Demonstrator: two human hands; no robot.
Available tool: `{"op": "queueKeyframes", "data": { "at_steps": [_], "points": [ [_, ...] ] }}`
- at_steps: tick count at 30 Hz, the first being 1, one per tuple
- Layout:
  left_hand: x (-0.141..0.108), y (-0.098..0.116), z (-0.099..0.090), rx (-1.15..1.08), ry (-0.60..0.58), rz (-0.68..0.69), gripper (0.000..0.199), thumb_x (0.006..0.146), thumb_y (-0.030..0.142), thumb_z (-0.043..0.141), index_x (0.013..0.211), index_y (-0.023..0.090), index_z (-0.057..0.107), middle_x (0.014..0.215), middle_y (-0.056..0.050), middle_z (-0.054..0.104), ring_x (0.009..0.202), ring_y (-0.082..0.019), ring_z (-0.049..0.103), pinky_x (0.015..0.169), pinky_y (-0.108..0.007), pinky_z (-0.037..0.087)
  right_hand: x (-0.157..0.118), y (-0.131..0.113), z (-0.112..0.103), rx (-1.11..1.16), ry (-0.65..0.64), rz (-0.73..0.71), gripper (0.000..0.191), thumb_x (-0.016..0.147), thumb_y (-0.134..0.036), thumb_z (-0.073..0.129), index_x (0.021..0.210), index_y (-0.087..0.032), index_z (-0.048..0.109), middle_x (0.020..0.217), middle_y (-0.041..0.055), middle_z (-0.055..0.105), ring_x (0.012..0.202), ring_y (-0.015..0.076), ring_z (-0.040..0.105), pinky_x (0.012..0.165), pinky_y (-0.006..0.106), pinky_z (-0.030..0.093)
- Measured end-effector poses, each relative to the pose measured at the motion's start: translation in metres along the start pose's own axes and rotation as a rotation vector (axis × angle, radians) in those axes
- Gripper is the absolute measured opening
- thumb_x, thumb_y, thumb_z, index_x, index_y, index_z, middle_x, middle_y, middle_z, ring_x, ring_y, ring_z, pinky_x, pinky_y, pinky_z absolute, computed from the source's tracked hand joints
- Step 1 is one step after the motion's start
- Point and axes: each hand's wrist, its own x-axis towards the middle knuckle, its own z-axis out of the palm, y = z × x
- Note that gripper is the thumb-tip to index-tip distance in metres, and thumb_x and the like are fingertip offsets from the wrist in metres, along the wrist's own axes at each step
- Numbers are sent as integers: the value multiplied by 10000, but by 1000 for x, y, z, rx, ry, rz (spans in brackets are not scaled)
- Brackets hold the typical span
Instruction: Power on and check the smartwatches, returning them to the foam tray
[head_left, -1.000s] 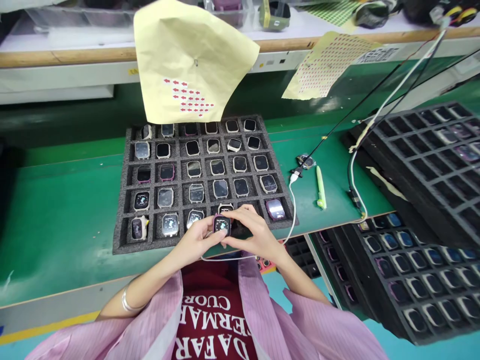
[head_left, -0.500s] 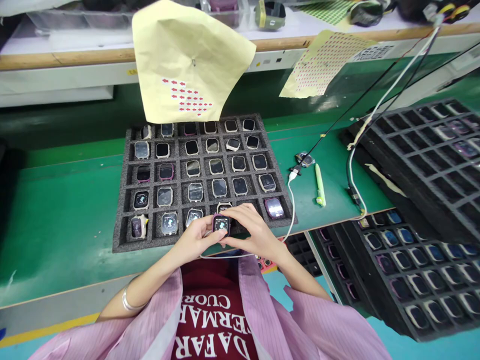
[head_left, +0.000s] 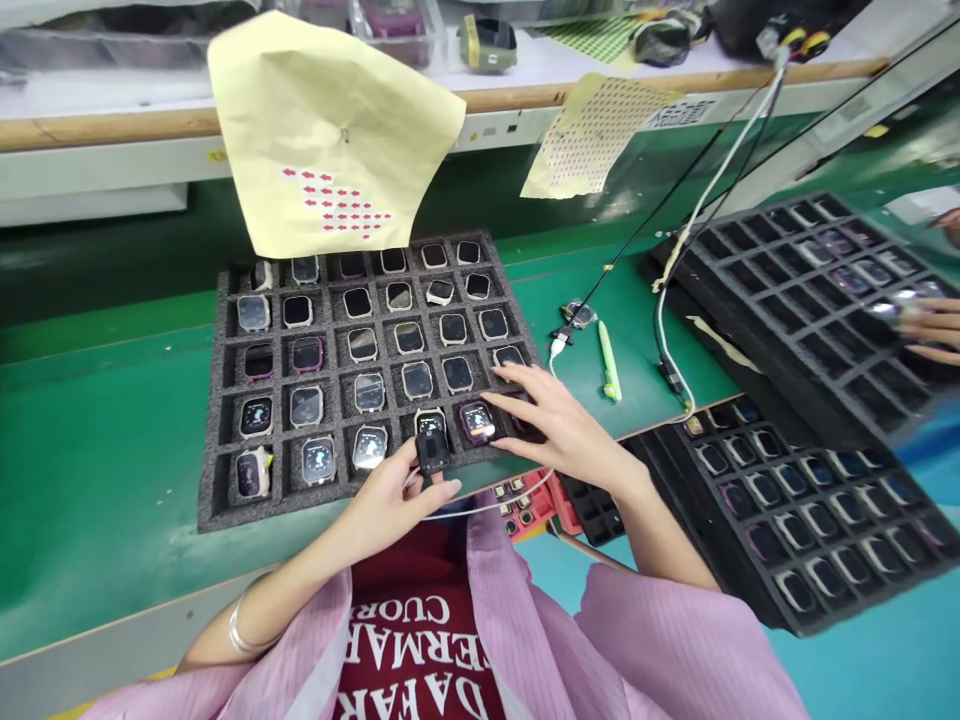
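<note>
My left hand (head_left: 401, 495) pinches a small black charging block (head_left: 432, 452) at the tray's front edge, with a white cable (head_left: 487, 508) running below it. Fingers spread, my right hand (head_left: 559, 420) hovers over the tray's front right part. Its fingertips are close beside a purple-framed smartwatch (head_left: 477, 422) with a lit screen, lying in a front-row compartment; whether they touch it I cannot tell. The grey foam tray (head_left: 212, 440) holds several rows of watches, some with lit screens. Another lit watch (head_left: 430, 422) sits just behind the block, partly covered.
A green pen (head_left: 609, 362) and a white USB plug (head_left: 558, 342) lie right of the tray. Stacked foam trays (head_left: 795, 290) of watches stand further right, where another person's hand (head_left: 934, 325) reaches in. A yellow sticker sheet (head_left: 330, 130) hangs over the tray's back.
The purple watch has gone from my hands into a front-row compartment. My right hand has opened and moved right; the black block now shows in my left hand. Another person's hand has appeared at right.
</note>
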Motion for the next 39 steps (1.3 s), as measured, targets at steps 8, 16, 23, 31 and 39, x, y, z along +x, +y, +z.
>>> {"op": "queueKeyframes", "data": {
  "at_steps": [8,16,23,31,39],
  "points": [
    [14,6,8,-55,-19,23,263,863,351,616,1022,163,523,862,-3,555,600,-82,404,533,-223,329,-8,26,-22,-154,-132,60,413,782,-296,779,1167,-203,659,1371,170,473,1275,389,436,988,590,422],
    [17,4,4,-90,2,-38,295,802,330,678,986,164,516,853,9,580,508,-47,366,474,-201,303,-3,22,-20,161,42,-14,323,811,-341,750,1090,-199,668,1346,151,513,1263,360,467,1025,582,398],
    [14,5,0,-100,-53,-27,442,731,367,767,1043,149,541,826,13,567,504,-46,317,464,-212,258,22,-34,20,457,157,-149,417,814,-322,757,1176,-187,601,1227,126,619,1163,282,563,1018,494,432],
    [18,-1,4,-192,36,85,342,869,368,619,1107,127,571,982,-78,636,894,-195,594,740,-278,483,28,-43,38,299,120,-183,379,915,-333,633,1256,-193,544,1199,115,649,1094,274,607,951,478,453],
    [17,0,2,-265,102,86,330,852,373,646,1067,125,620,1060,-90,685,973,-219,629,884,-311,471,26,-48,55,302,282,-172,400,897,-317,649,1259,-181,546,1153,130,664,1031,265,641,860,426,484]
  ]
}}
